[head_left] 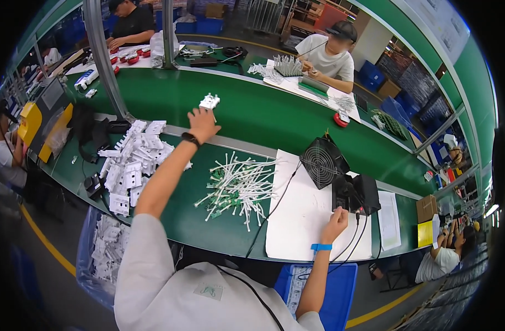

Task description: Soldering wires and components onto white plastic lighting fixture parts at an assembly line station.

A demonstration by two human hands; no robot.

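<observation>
My left hand [203, 123] reaches far out over the green surface beyond the bench, its fingers spread. A white plastic housing [209, 101] lies just past its fingertips; whether they touch is hard to see. My right hand [334, 225], with a blue band at the wrist, is at the front of a small black device [345, 192]. Its fingers are pinched together, and what they hold, if anything, is hidden. Beside the device stands a black fan [320, 162]. Between my arms lies a heap of white cables with green circuit boards [236, 187].
White plastic housings [134, 165] are piled at left, with more in a lined bin [105, 248] below. A white sheet [291, 231] lies under the fan. A blue crate [340, 287] sits below the bench edge. Across from me a co-worker [329, 58] handles cables. Metal posts [105, 60] stand at left.
</observation>
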